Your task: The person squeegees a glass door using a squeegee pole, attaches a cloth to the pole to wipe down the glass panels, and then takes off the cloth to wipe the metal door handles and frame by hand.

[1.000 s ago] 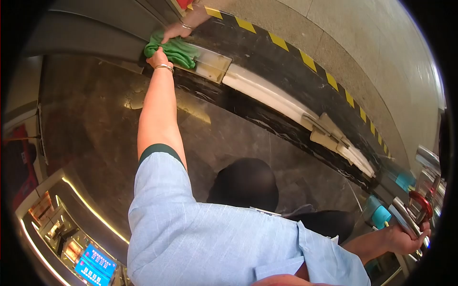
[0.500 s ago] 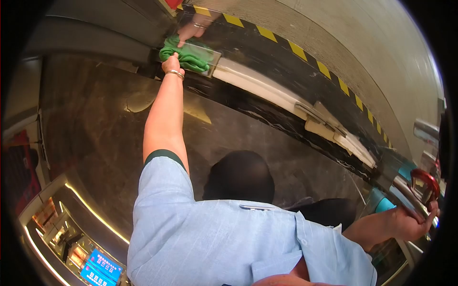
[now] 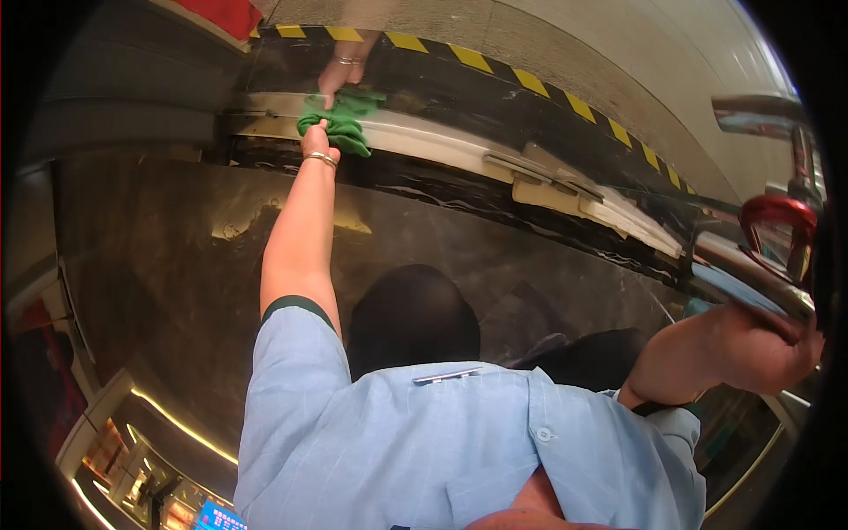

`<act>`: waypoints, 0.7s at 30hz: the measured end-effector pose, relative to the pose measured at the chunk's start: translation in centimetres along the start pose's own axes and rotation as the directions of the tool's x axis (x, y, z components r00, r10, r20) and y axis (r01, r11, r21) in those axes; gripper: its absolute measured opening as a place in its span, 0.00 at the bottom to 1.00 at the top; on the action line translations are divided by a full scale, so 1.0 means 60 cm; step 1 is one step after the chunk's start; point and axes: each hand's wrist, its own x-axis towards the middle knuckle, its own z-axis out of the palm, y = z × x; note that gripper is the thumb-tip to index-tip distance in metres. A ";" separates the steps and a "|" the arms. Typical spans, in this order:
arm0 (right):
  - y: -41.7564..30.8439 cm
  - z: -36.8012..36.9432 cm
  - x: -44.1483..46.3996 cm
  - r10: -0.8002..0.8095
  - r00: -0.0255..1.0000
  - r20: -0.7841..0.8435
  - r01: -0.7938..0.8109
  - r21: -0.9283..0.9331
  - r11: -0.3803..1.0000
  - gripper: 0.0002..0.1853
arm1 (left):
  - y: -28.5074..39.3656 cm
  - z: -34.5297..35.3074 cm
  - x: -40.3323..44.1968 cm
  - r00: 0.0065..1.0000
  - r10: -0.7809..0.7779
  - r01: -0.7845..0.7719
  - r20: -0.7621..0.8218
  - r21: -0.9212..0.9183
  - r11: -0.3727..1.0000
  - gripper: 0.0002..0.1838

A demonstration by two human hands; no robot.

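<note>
A bunched green cloth [image 3: 344,137] is in my left hand [image 3: 316,140], whose fingers are closed on it. The arm is stretched far forward, a bracelet at the wrist. Cloth and hand press against a glossy dark glass surface [image 3: 424,97], low down by a pale strip [image 3: 415,141]. A mirrored image of hand and cloth shows just above. At the far right, my right hand [image 3: 764,349] is wrapped around the lower end of a shiny metal bar [image 3: 751,276]; the view's dark rim partly hides its fingers. A red loop [image 3: 777,216] shows above the bar.
Yellow-and-black striped tape [image 3: 530,81] runs along the far side. Flat pale and grey pieces [image 3: 565,190] lie along the strip toward the right. Dark, polished floor [image 3: 203,256] spreads below my left arm. Something red [image 3: 221,13] is at the top left. A lit blue screen [image 3: 219,517] glows at lower left.
The view has shifted, and my left hand with the green cloth is farther right along the pale strip. The metal bar and my right hand appear larger and higher in the view.
</note>
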 end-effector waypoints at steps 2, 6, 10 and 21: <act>0.001 0.008 -0.006 -0.059 0.998 0.039 0.059 -0.019 0.998 0.13 | -0.041 0.006 0.006 0.995 -0.020 0.021 0.097 -0.014 1.000 0.13; 0.005 0.023 -0.010 -0.201 0.968 0.150 0.215 -0.083 0.973 0.12 | -0.154 0.049 -0.043 0.953 -0.174 0.188 0.247 -0.034 0.982 0.09; 0.015 0.030 -0.008 -0.339 0.898 0.282 0.387 -0.134 0.912 0.12 | -0.229 0.090 -0.126 0.902 -0.272 0.306 0.335 -0.053 0.951 0.09; 0.030 0.002 -0.021 -0.353 0.823 0.444 0.421 -0.062 0.905 0.13 | -0.412 0.156 -0.192 0.658 -0.469 0.488 0.589 0.141 0.861 0.12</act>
